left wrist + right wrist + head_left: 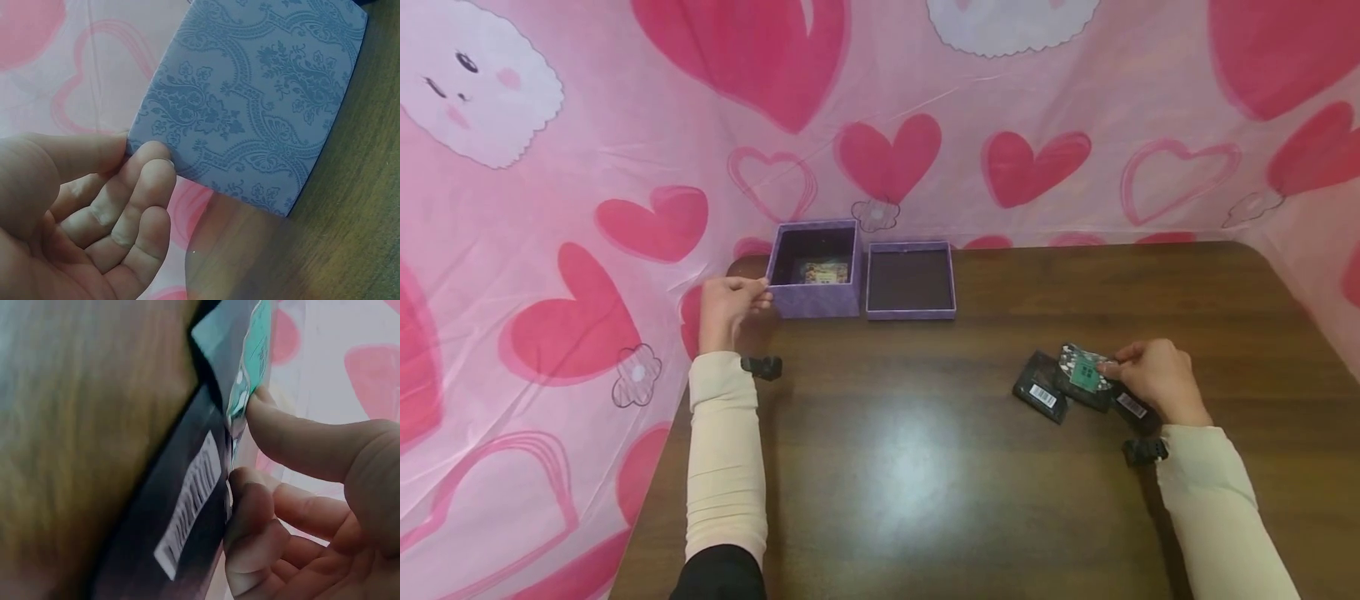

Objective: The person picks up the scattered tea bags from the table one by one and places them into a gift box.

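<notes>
The left hand (726, 310) pinches the near left corner of a purple box (817, 268) with thumb and fingers, and the box sits at the far side of the brown table (925, 467). The box is open, and a small bright picture card (823, 272) lies on its bottom. Just beside it on the right, the purple lid (911, 280) lies upside down, close to the box. The right hand (1153, 377) is well apart from the box, over on the right side of the table. It pinches a little packet with a green square (1084, 375) between thumb and fingers. That packet rests on top of other black packets (1042, 387) with white barcode labels, which lie flat on the table. A pink cloth with red hearts (625, 167) hangs behind and to the left. Nothing lies on the wood between the packets and the box.
</notes>
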Tool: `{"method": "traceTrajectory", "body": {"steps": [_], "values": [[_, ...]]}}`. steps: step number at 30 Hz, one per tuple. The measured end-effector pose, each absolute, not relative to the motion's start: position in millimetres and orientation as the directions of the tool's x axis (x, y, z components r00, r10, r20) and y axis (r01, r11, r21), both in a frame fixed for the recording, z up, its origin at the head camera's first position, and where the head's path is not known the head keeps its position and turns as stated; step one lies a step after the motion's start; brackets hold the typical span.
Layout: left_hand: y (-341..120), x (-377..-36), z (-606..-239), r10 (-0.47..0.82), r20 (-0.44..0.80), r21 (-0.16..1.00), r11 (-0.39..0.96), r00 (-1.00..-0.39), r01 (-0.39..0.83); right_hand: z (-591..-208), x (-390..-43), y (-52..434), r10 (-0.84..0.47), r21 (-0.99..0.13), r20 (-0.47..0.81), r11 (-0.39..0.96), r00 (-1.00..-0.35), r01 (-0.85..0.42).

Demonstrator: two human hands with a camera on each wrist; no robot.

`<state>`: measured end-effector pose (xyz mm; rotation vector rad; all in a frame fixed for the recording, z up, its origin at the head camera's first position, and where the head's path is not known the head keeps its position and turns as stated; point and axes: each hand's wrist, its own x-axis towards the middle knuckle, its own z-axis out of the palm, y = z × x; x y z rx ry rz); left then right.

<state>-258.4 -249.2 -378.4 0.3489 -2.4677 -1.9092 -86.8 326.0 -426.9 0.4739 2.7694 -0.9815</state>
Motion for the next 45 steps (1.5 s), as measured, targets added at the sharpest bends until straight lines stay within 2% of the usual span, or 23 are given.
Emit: {"method": "traceTrajectory", "body": {"steps": [9,17,25,33,40,45], "values": [[-249,-259,-379,-0.176,-0.137,0.954,0.241,-0.975,-0.178,-425,-92,332,0.225,-0.551,-0.316,0.748,-0.922,0.371],[-249,-260,-380,-0.18,-0.14,0.948,0.261,-0.974,-0.184,-427,-90,338,0.203,-0.578,-0.273,0.747,-0.94,0.329],[-249,-258,-379,-0.181,-0.142,0.946,0.263,-0.973,-0.187,-422,-85,337,0.279,-0.611,-0.153,0.728,-0.948,0.312],[-249,-259,-378,-0.177,-0.151,0.942,0.273,-0.973,-0.196,-416,-81,340,0.305,-0.666,-0.143,0.674,-0.941,0.32],[-249,-259,-377,-0.175,-0.147,0.944,0.269,-0.974,-0.191,-388,-80,342,0.407,-0.748,-0.131,0.558,-0.904,0.359],[-249,-258,-377,-0.177,-0.144,0.95,0.25,-0.974,-0.186,-374,-83,337,0.443,-0.801,-0.1,0.496,-0.891,0.336]]}}
